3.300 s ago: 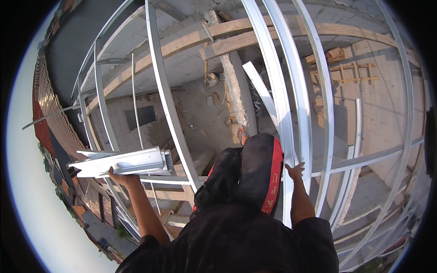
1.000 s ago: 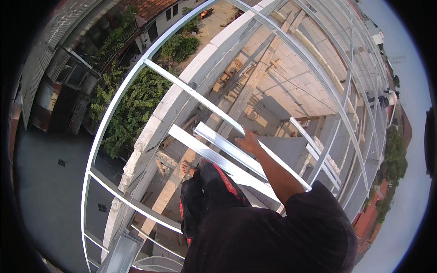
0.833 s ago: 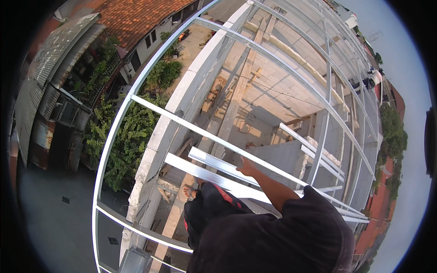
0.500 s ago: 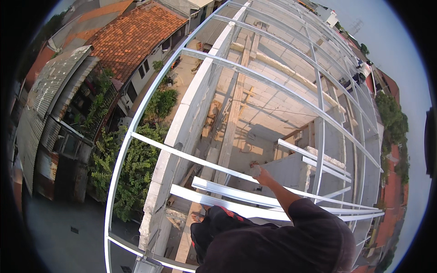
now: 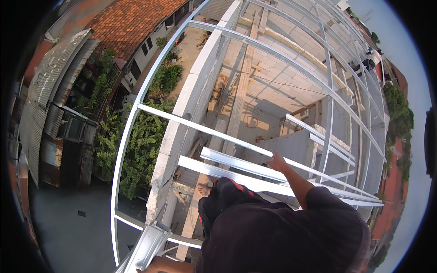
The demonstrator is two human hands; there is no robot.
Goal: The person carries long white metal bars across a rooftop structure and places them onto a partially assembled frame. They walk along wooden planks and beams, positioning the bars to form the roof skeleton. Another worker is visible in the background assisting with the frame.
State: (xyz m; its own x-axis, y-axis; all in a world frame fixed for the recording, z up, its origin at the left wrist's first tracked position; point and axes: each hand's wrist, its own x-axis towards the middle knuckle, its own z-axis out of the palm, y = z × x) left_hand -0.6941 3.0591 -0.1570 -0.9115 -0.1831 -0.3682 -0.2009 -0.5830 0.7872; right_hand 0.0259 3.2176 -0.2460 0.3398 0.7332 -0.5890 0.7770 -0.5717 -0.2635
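"Portions obscured?"

"Left hand (image 5: 158, 265), cut by the lower edge, lies against a bundle of silvery metal profiles (image 5: 146, 245), likewise cropped; whether its grip is clamped cannot be told. Right hand (image 5: 276, 162), well apart from the left, touches a thin metal batten (image 5: 205, 129); how far it closes around is hard to make out."

"Numbers?"

"Two pale channels (image 5: 236, 163) beside the batten, passing beneath the right forearm (image 5: 298, 184); one co-worker (image 5: 374, 58) at upper right, too small for detail."
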